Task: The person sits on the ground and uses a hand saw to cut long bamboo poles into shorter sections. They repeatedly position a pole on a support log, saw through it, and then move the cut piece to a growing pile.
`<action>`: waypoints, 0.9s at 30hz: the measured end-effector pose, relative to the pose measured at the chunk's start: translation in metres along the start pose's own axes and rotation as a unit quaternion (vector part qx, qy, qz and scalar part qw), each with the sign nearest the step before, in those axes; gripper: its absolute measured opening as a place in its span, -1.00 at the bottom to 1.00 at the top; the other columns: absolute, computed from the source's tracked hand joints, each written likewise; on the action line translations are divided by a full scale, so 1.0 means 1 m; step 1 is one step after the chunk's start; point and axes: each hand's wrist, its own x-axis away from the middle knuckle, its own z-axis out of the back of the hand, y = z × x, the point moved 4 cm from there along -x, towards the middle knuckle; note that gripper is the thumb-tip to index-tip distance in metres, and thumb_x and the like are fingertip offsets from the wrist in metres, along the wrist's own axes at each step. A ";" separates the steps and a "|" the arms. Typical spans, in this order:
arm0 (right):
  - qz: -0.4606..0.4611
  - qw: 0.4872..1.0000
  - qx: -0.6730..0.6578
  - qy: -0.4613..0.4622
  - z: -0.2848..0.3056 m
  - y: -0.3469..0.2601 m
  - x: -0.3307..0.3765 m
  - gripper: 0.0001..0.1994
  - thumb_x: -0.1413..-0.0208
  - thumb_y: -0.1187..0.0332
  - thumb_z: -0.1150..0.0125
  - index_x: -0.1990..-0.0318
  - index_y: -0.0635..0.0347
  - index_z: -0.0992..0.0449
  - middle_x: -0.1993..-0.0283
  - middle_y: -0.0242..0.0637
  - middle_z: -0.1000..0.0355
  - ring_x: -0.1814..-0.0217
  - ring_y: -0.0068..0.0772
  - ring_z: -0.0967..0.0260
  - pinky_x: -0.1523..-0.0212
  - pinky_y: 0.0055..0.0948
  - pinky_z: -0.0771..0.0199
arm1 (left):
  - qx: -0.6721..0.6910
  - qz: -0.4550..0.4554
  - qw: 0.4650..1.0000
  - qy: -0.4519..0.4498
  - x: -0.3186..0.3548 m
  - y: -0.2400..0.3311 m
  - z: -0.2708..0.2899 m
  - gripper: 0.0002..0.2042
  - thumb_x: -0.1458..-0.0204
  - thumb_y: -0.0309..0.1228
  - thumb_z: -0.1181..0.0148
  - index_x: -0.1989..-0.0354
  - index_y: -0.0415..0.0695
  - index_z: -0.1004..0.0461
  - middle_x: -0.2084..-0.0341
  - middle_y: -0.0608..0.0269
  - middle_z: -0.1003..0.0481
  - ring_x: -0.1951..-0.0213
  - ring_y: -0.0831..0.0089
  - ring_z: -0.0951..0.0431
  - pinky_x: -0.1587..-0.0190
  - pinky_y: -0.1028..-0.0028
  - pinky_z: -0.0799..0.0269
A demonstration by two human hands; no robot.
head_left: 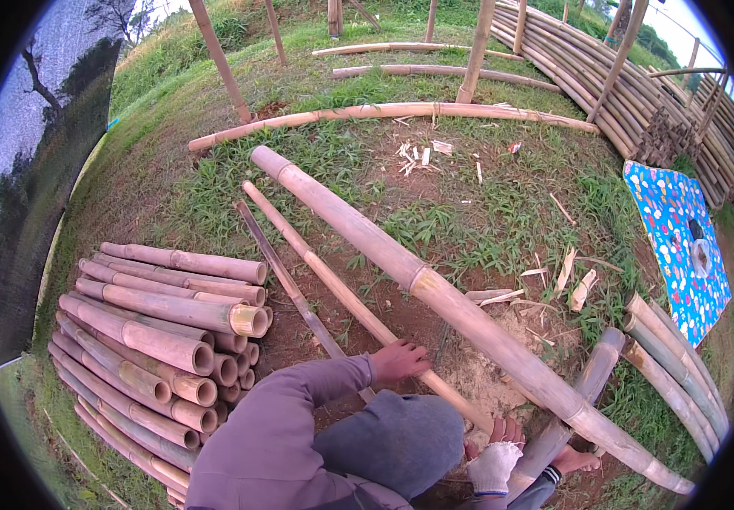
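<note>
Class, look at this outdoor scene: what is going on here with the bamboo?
A person crouches on bare earth and grass. The left hand grips a thin bamboo pole; the gloved right hand rests near its lower end, beside a thick bamboo pole lying diagonally. A stack of cut bamboo pieces sits to the left, and a patterned blue mat lies to the right.

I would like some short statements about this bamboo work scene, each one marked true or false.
1. The left hand grips the thin bamboo pole. True.
2. The right hand is bare. False: it wears a white glove.
3. The cut bamboo stack lies at the person's right. False: it lies at the left.
4. A blue patterned cloth lies on the grass at the right. True.
5. The thick bamboo pole stands upright. False: it lies slanted across the ground.
</note>
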 end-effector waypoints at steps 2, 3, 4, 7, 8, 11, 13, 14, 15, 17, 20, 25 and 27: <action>0.057 0.997 -0.027 0.047 -0.009 -0.005 -0.015 -0.71 0.07 0.04 -0.42 0.45 0.08 -0.74 0.53 -0.06 -0.59 0.46 0.04 -0.61 0.33 0.07 -0.60 | 0.039 -0.029 0.999 0.004 0.005 0.016 0.040 -0.56 -0.08 -0.33 -0.24 -0.19 0.05 -0.48 0.08 0.14 -0.46 0.05 0.11 -0.60 -0.10 0.13 -0.48; 0.026 1.000 0.013 0.009 -0.009 -0.010 -0.019 -0.64 -0.03 -0.03 -0.39 0.22 0.05 -0.77 0.54 -0.14 -0.58 0.46 0.02 -0.61 0.34 0.11 -0.60 | 0.035 -0.039 0.997 0.060 0.009 0.019 0.049 -0.57 -0.08 -0.34 -0.23 -0.18 0.04 -0.49 0.10 0.16 -0.46 0.07 0.13 -0.59 -0.07 0.14 -0.47; 0.034 0.998 0.019 0.043 -0.001 -0.018 -0.021 -0.61 -0.07 -0.04 -0.37 0.15 0.05 -0.75 0.54 -0.14 -0.58 0.47 0.02 -0.61 0.35 0.11 -0.60 | 0.033 -0.032 0.998 0.049 0.012 0.018 0.056 -0.57 -0.08 -0.34 -0.23 -0.18 0.04 -0.49 0.11 0.17 -0.47 0.07 0.14 -0.59 -0.08 0.14 -0.47; 0.045 0.993 0.019 0.105 0.020 -0.026 -0.026 -0.54 -0.18 -0.08 -0.31 -0.02 0.06 -0.70 0.53 -0.14 -0.58 0.48 0.02 -0.59 0.37 0.12 -0.58 | 0.026 -0.018 0.999 0.035 0.016 0.013 0.084 -0.59 -0.08 -0.36 -0.22 -0.16 0.03 -0.51 0.13 0.20 -0.47 0.08 0.16 -0.59 -0.09 0.14 -0.46; 0.042 0.994 0.009 0.097 0.019 -0.024 -0.029 -0.53 -0.21 -0.09 -0.29 -0.05 0.07 -0.69 0.51 -0.13 -0.58 0.48 0.03 -0.59 0.37 0.13 -0.58 | 0.021 -0.017 0.999 0.043 0.015 0.010 0.090 -0.59 -0.07 -0.37 -0.22 -0.15 0.03 -0.52 0.14 0.21 -0.47 0.09 0.17 -0.59 -0.09 0.14 -0.46; 0.047 0.994 -0.003 0.104 0.042 -0.029 -0.041 -0.54 -0.23 -0.07 -0.28 -0.08 0.07 -0.67 0.45 -0.08 -0.60 0.46 0.06 -0.58 0.37 0.12 -0.57 | -0.007 -0.020 0.998 0.067 0.012 0.004 0.103 -0.60 -0.07 -0.38 -0.23 -0.13 0.02 -0.53 0.15 0.23 -0.47 0.10 0.20 -0.58 -0.10 0.16 -0.45; 0.049 0.991 0.003 0.121 0.048 -0.025 -0.043 -0.55 -0.22 -0.04 -0.31 -0.09 0.07 -0.66 0.41 -0.06 -0.61 0.44 0.09 -0.58 0.37 0.11 -0.57 | -0.023 -0.027 0.996 0.083 0.002 0.001 0.113 -0.60 -0.06 -0.39 -0.24 -0.12 0.03 -0.53 0.15 0.25 -0.46 0.10 0.22 -0.58 -0.10 0.17 -0.44; 0.051 0.990 0.006 0.130 0.043 -0.019 -0.045 -0.55 -0.21 -0.03 -0.32 -0.10 0.08 -0.66 0.38 -0.06 -0.62 0.44 0.10 -0.58 0.36 0.11 -0.57 | -0.030 -0.029 0.995 0.088 -0.004 0.000 0.119 -0.60 -0.05 -0.39 -0.26 -0.12 0.03 -0.53 0.15 0.26 -0.46 0.10 0.23 -0.58 -0.11 0.18 -0.44; 0.054 0.989 0.010 0.140 0.042 -0.014 -0.048 -0.55 -0.20 -0.01 -0.34 -0.11 0.08 -0.65 0.36 -0.06 -0.62 0.43 0.12 -0.58 0.36 0.10 -0.57 | -0.037 -0.030 0.994 0.095 -0.009 -0.001 0.124 -0.60 -0.04 -0.39 -0.27 -0.11 0.03 -0.53 0.15 0.26 -0.46 0.10 0.23 -0.58 -0.11 0.18 -0.43; 0.049 0.988 0.008 0.144 0.040 -0.007 -0.052 -0.57 -0.20 0.02 -0.36 -0.10 0.07 -0.65 0.35 -0.07 -0.63 0.40 0.12 -0.58 0.35 0.11 -0.57 | -0.037 -0.037 0.993 0.106 -0.019 -0.004 0.128 -0.61 -0.04 -0.40 -0.28 -0.11 0.03 -0.54 0.15 0.26 -0.46 0.10 0.24 -0.57 -0.12 0.19 -0.43; 0.057 0.979 -0.023 0.195 0.036 0.007 -0.059 -0.57 -0.18 0.05 -0.38 -0.14 0.03 -0.63 0.34 -0.09 -0.64 0.35 0.13 -0.59 0.32 0.11 -0.58 | -0.030 -0.048 0.988 0.144 -0.035 -0.006 0.130 -0.61 -0.04 -0.41 -0.29 -0.10 0.04 -0.55 0.15 0.27 -0.46 0.11 0.24 -0.57 -0.10 0.19 -0.43; 0.003 0.986 -0.006 0.164 0.056 0.020 -0.070 -0.74 -0.12 0.05 -0.41 0.19 -0.02 -0.75 0.44 -0.13 -0.61 0.33 0.09 -0.59 0.23 0.12 -0.58 | 0.008 -0.058 0.981 0.183 -0.057 -0.005 0.136 -0.64 -0.06 -0.36 -0.32 -0.07 0.06 -0.60 0.20 0.27 -0.46 0.12 0.21 -0.57 -0.02 0.17 -0.42; -0.024 0.989 -0.006 0.146 0.058 0.034 -0.073 -0.80 -0.03 0.10 -0.44 0.43 -0.03 -0.76 0.46 -0.13 -0.60 0.33 0.08 -0.59 0.20 0.11 -0.57 | 0.014 -0.042 0.982 0.185 -0.065 0.000 0.141 -0.56 0.07 -0.48 -0.33 -0.07 0.04 -0.63 0.18 0.27 -0.48 0.09 0.18 -0.55 -0.05 0.15 -0.43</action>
